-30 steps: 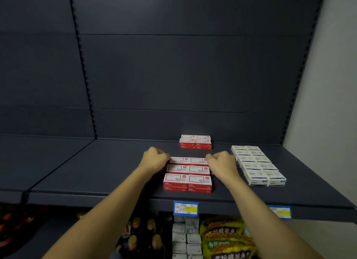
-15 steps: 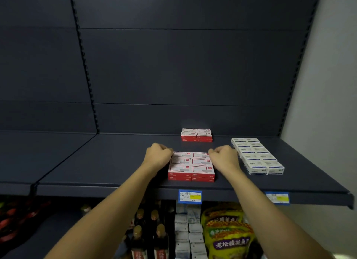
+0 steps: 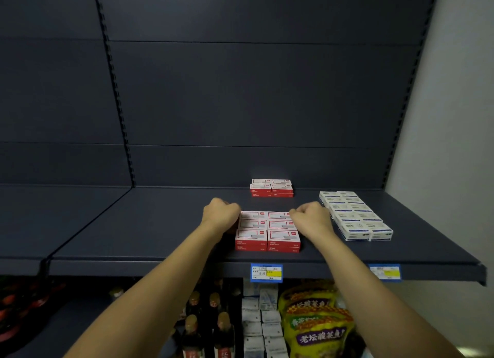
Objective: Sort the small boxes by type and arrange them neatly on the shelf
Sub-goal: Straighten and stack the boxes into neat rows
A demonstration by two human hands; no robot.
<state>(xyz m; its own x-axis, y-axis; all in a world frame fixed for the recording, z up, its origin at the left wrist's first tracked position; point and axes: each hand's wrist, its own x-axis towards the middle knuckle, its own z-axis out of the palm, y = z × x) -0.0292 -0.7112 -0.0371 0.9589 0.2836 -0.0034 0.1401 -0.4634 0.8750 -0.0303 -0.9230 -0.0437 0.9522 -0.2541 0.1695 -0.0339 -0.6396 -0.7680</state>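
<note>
Red boxes (image 3: pixel 267 230) sit in a double-stacked block near the shelf (image 3: pixel 160 224) front, flanked by left hand (image 3: pixel 221 215) and right hand (image 3: pixel 311 218), fingers curled against its sides, apparently squaring it; white boxes (image 3: pixel 355 215) lie apart.

Readable print: only the snack bags below the shelf

The yellow bags (image 3: pixel 318 328) carry large Chinese characters, roughly "老坛酸菜"; the price tags (image 3: pixel 266 272) and red boxes (image 3: pixel 268 232) are too blurred to read.

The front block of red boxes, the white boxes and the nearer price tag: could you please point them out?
front block of red boxes (image 3: pixel 267 233): head view, top face.
white boxes (image 3: pixel 354 214): head view, top of the rows.
price tag (image 3: pixel 266 272): head view, its middle.
</note>
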